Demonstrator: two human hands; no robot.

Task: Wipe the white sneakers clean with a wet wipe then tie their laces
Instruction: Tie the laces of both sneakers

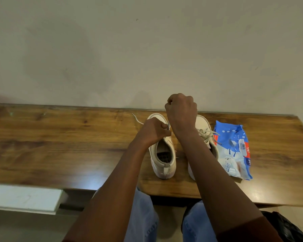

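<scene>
On the table (59, 145) before me, left sneaker (163, 154) and right sneaker (202, 123) sit side by side, toes toward the wall (147, 49) — wipes pack (234, 151) just right of them, a lace (137, 120) trailing off left.

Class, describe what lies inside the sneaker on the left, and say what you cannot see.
Inside the left sneaker a dark insole with a grid of holes shows at the heel. Further forward, the inside is covered by the shoe's upper and the left hand.

left hand (153, 131) pinches lace (168, 126) over left sneaker (163, 154) | right hand (181, 112) fisted above | right sneaker (204, 130) tied | wipes pack (234, 149) beside
</scene>
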